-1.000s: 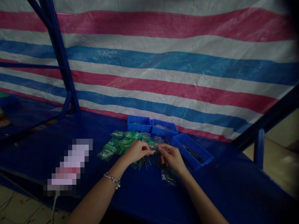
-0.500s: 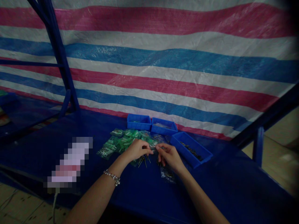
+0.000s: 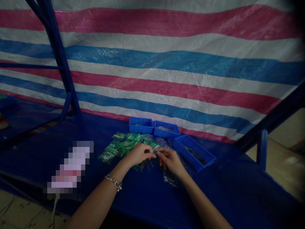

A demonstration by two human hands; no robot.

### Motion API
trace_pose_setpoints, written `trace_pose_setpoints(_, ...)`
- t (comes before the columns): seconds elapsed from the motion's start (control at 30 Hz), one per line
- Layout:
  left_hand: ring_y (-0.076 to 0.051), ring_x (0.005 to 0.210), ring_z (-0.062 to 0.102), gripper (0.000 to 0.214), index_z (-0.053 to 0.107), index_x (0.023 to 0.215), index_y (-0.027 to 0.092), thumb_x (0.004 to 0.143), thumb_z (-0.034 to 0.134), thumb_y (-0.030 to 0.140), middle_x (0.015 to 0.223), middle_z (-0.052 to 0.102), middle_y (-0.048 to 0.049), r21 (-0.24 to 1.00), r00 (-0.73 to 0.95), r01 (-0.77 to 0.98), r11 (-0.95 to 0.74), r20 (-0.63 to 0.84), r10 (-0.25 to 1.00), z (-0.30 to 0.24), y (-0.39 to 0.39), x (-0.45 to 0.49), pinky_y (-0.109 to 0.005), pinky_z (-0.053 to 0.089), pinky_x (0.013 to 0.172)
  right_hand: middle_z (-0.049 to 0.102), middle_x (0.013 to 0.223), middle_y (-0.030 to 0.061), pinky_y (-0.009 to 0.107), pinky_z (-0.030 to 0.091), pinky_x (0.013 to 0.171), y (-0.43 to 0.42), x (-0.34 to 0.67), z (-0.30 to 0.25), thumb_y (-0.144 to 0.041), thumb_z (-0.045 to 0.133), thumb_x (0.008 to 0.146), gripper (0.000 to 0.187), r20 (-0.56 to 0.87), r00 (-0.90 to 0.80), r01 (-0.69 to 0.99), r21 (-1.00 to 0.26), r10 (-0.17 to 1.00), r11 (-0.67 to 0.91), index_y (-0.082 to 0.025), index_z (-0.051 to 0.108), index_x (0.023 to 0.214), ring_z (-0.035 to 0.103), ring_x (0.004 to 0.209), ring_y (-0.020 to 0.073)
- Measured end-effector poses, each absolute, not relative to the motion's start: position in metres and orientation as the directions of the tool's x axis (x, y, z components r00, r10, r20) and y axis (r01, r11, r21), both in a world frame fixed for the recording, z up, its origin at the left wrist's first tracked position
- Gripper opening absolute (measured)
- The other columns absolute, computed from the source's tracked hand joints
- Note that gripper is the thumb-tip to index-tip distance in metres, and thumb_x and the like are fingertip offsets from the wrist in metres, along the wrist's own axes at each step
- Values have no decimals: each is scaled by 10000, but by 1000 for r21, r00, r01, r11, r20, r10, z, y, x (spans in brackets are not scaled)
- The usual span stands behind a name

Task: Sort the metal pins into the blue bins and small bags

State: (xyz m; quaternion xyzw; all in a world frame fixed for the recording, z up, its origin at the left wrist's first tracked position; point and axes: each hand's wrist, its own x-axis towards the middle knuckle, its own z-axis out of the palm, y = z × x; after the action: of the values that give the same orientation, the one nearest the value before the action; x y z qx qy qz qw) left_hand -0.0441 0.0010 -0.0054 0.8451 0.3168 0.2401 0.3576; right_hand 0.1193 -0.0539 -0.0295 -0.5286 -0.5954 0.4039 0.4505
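My left hand and my right hand meet over the table, their fingertips pinching a small clear plastic bag. Under my left fingers lie several thin dark metal pins. Green-tinted plastic packets are spread to the left of my hands. A clear bag of dark parts lies below my right wrist. Just right of that hand, a blue plastic tray holds dark pins. Two smaller blue bins stand behind the packets.
A blue cloth covers the table. On it at the left lies a pixelated, unreadable object with a white cable trailing down. A striped tarpaulin hangs behind, and a blue metal frame post rises at the left.
My fingertips have drawn slightly closer together around the small bag. The view has shifted only a little, and the trays and packets stay in place.
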Motion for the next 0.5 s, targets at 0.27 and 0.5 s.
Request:
trace_pose_setpoints(0.27, -90, 545, 457, 236, 592, 641, 109, 725, 574, 328, 582, 556, -5, 736, 667, 378, -562, 204, 716, -9, 1, -44, -183, 301, 504, 505, 430, -46, 171, 280, 325, -54, 120, -30, -447, 481, 747, 338, 145, -20, 332, -932, 989, 143, -139, 528, 878, 387, 305, 70)
trace_pose_setpoints(0.5, -83, 525, 450, 238, 586, 649, 109, 738, 548, 326, 574, 543, -2, 717, 667, 376, -586, 230, 709, -10, 1, -44, -181, 307, 498, 531, 450, -23, 184, 307, 370, -52, 123, -35, -407, 489, 762, 293, 191, -16, 423, -888, 981, 180, -143, 556, 870, 421, 359, 85)
